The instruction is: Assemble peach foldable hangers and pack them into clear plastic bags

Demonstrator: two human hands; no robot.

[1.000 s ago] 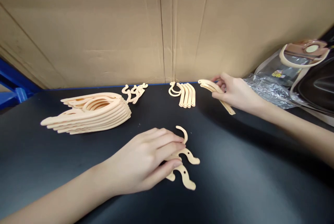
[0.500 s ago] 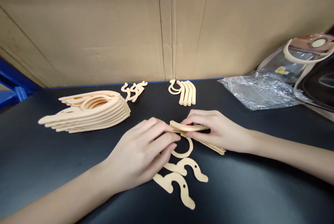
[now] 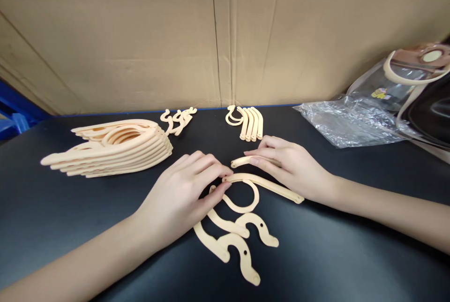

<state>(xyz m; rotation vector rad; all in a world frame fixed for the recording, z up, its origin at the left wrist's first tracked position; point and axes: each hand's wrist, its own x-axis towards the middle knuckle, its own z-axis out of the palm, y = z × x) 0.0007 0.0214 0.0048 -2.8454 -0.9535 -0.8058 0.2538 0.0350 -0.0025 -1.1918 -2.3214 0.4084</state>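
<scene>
Thumb and fingertips of my left hand (image 3: 186,194) pinch the left end of a cream-coloured folding hanger arm (image 3: 270,184) lying on the table. A curved hook (image 3: 257,199) sticks out below that arm. My right hand (image 3: 297,168) is closed around a second, loose hanger arm (image 3: 242,162), held just behind the first and apart from it. Its right part is hidden by the fingers. Two more flat hanger pieces with hooked ends, one nearer (image 3: 242,252) and one farther (image 3: 225,224), lie below my left hand, which covers part of them.
A stack of cream hangers (image 3: 116,152) stands at the left on the black table (image 3: 333,255). Behind it lie several hook pieces (image 3: 179,121). Several hanger arms (image 3: 251,124) sit in a row at the back middle. Clear plastic wrap (image 3: 351,124) and a bottle (image 3: 372,84) are at the right.
The loose arm in my right hand has moved back, away from the arm on the table, uncovering it. My left hand has shifted slightly left, still at the arm's end.
</scene>
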